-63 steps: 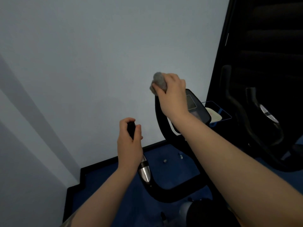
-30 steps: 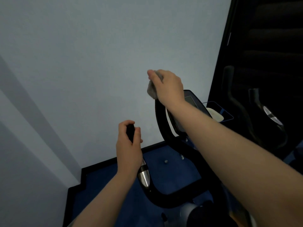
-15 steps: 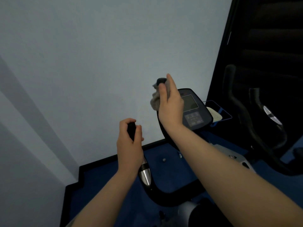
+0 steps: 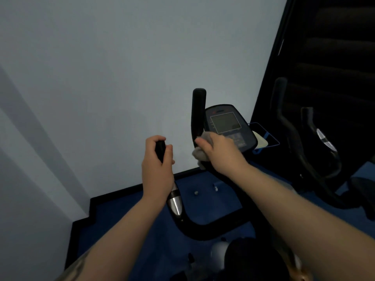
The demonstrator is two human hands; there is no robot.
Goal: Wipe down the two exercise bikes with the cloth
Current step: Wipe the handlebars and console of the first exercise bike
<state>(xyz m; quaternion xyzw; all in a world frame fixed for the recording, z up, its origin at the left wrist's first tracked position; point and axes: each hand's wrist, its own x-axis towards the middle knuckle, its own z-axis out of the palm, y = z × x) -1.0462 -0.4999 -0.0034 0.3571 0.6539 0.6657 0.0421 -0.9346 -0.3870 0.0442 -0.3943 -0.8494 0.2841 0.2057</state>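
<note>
Head view: left hand [image 4: 157, 169] clamped round left handlebar grip [image 4: 160, 148]; right hand [image 4: 220, 152] wraps grey cloth [image 4: 199, 154] round right handlebar [image 4: 198, 112], beside console [image 4: 227, 126]. Risk: cloth bunches, misses grip's far side; second bike [image 4: 308, 142] unwiped.

We're looking at a small gym: one bike [image 4: 203, 226] sitting at six o'clock, another bike [image 4: 316, 159] waiting at three, blue floor [image 4: 125, 216] below.

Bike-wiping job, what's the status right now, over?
Left hand grips the left handlebar. Right hand holds the cloth round the right handlebar. Second bike not being touched. Nothing in the way.
</note>
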